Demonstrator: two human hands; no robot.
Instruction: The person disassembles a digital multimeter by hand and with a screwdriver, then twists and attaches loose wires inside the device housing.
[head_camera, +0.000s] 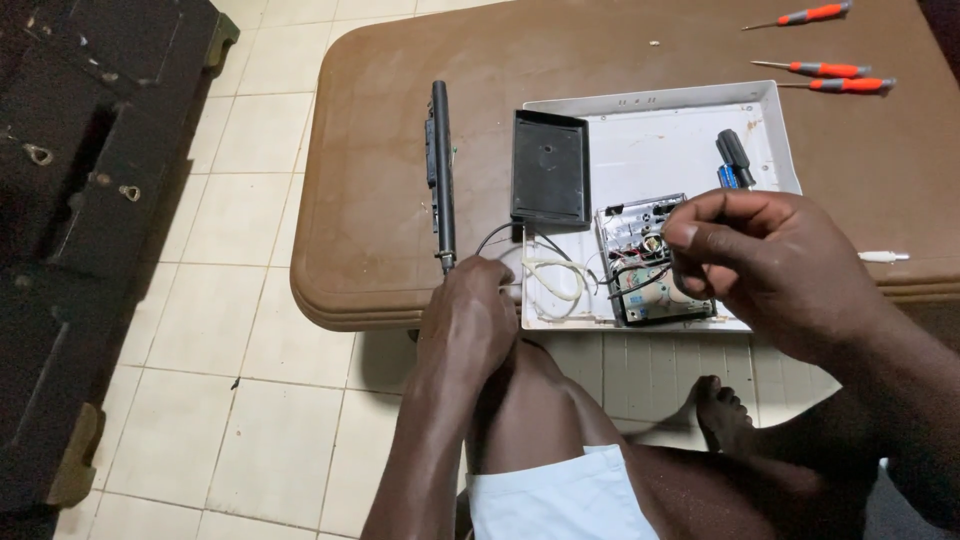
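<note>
The right hand (770, 260) pinches wiring at the opened circuit unit (650, 262) on the white tray (670, 140) — mid-repair, apparently. The left hand (470, 315) closes on the black rod (441, 170) at the table edge. Next calls for a steady, fine pull.

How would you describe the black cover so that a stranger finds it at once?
On the brown table lies a white tray. The black cover rests over the tray's left edge, just above the white cable. It is the only flat, black, rectangular piece there.
</note>
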